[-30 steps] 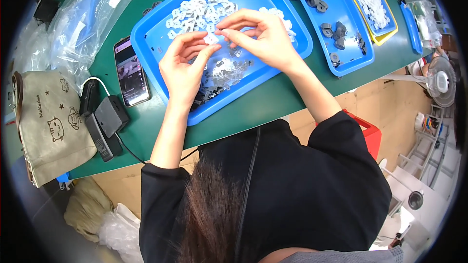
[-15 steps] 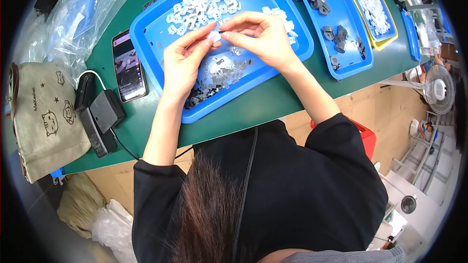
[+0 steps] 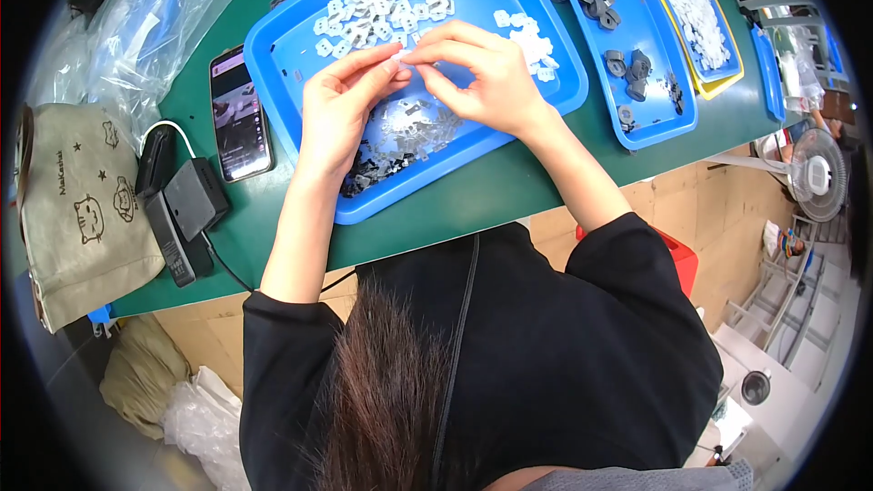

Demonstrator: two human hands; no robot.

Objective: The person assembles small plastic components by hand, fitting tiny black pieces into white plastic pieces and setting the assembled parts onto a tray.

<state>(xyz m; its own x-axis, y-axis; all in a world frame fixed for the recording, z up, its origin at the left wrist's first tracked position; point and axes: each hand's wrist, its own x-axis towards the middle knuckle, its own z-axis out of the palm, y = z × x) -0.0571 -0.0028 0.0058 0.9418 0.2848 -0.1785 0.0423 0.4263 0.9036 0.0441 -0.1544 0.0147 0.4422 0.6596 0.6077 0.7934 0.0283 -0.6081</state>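
Above the big blue tray (image 3: 359,212) my two hands meet fingertip to fingertip. My left hand (image 3: 341,109) pinches a small white plastic part (image 3: 398,55) between thumb and fingers. The fingers of my right hand (image 3: 486,77) close on the same part from the other side, partly covering it. Behind them in the tray lies a heap of white plastic pieces (image 3: 386,5), and a smaller white pile (image 3: 532,41) sits to the right. Tiny clear or silvery pieces (image 3: 409,132) and small black bits (image 3: 368,171) are scattered at the tray's near side.
To the right stand a second blue tray (image 3: 667,132) with dark grey round parts (image 3: 638,73) and a yellow tray (image 3: 723,82) under a blue one. On the left lie a phone (image 3: 241,123), black corded devices (image 3: 195,200), a canvas bag (image 3: 91,218) and clear plastic bags (image 3: 173,27).
My right hand's fingers have shifted slightly left onto the white part, narrowing the gap between the hands. The view has moved a little; the trays stay in place.
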